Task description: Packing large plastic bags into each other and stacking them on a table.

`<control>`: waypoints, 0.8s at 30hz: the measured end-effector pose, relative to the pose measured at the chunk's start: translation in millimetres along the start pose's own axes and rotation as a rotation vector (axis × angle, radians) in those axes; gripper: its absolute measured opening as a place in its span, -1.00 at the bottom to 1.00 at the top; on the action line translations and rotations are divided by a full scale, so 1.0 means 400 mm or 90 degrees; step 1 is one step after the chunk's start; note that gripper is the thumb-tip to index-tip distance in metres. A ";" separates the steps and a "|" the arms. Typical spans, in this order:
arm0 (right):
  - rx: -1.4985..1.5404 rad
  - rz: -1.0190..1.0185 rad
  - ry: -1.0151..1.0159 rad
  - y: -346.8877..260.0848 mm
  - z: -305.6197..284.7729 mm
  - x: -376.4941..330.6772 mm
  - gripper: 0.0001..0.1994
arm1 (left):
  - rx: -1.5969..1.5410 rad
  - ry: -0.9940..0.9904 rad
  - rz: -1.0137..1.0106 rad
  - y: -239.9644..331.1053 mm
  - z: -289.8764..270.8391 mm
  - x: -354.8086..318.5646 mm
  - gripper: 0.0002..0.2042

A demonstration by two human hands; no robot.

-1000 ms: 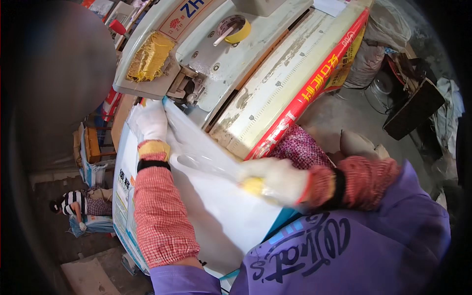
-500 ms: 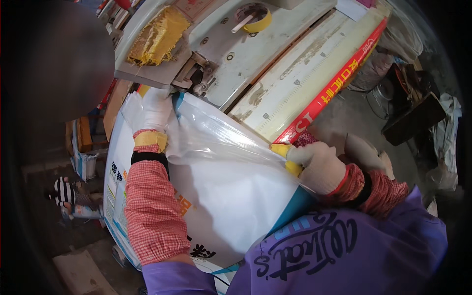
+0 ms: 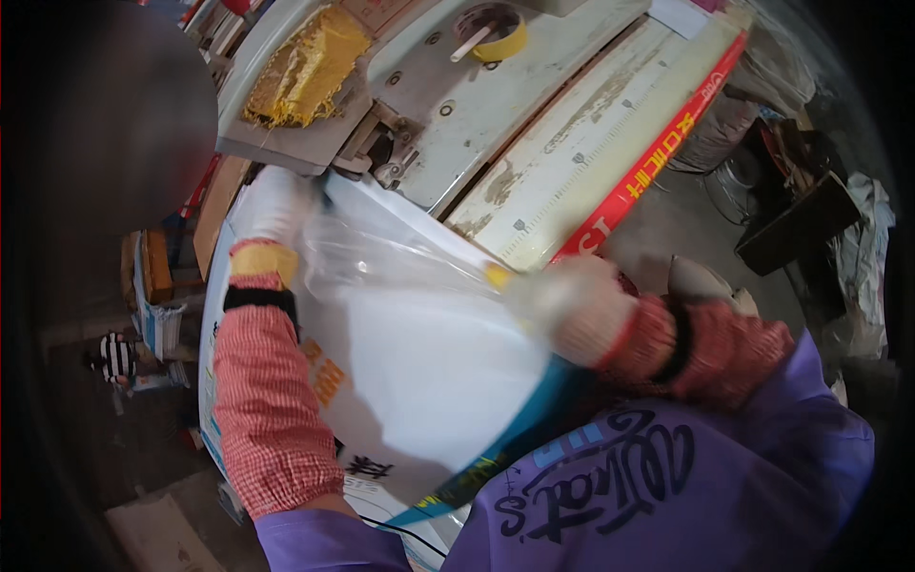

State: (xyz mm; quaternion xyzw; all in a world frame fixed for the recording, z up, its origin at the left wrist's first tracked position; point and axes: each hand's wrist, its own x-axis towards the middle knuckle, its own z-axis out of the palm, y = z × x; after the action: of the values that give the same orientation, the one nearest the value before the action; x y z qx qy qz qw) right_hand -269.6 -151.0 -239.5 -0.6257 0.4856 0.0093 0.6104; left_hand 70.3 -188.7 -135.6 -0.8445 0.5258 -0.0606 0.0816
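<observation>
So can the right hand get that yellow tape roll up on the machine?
Probably yes, with a stretch: only the pale board and the machine's flat top seem to lie between the right hand and the yellow tape roll. But it's at the white sack's edge, so it might have to leave that.

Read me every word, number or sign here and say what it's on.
I don't copy wording out, but here's where it stands:
Purple garment: large dark script.
Red strip: yellow characters, white marks.
White sheet: orange and black characters; yellow ones on its teal edge.
Pinkish panel, top: too blurred to read.
</observation>
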 end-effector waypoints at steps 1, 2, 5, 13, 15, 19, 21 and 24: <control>-0.008 -0.006 -0.007 -0.073 -0.004 -0.004 -0.65 | 0.001 0.001 -0.012 -0.096 0.008 0.045 -0.70; -0.325 -0.176 -0.053 -0.202 0.005 -0.023 -0.69 | 0.028 0.049 -0.023 -0.208 0.016 0.088 -0.65; -0.376 -0.693 0.345 -0.195 0.135 0.296 -0.77 | -0.215 0.172 -0.019 -0.188 -0.094 0.145 -0.62; -0.964 -0.700 -0.119 -0.420 -0.028 0.222 -0.75 | 0.141 -0.026 0.214 0.090 -0.232 -0.124 -0.82; -0.930 -0.838 -0.209 -0.461 -0.059 0.240 -0.77 | 0.027 0.035 0.301 0.197 -0.276 -0.245 -0.85; -0.855 -0.928 -0.330 -0.367 -0.143 0.368 -0.78 | -0.122 0.118 0.779 0.435 -0.296 -0.311 -0.80; -0.814 -1.056 -0.463 -0.483 -0.028 0.414 -0.78 | 0.072 -0.044 0.552 0.408 -0.221 -0.415 -0.80; -0.728 -1.193 -0.627 -0.411 -0.016 0.457 -0.78 | 0.205 -0.107 0.869 0.389 -0.331 -0.403 -0.84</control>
State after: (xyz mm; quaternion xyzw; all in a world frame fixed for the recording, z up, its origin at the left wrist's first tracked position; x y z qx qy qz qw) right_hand -75.1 -300.7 -224.1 -0.8448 -0.5177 0.0142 0.1342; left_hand -162.3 -121.5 -39.8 -0.3052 0.9146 -0.0073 0.2653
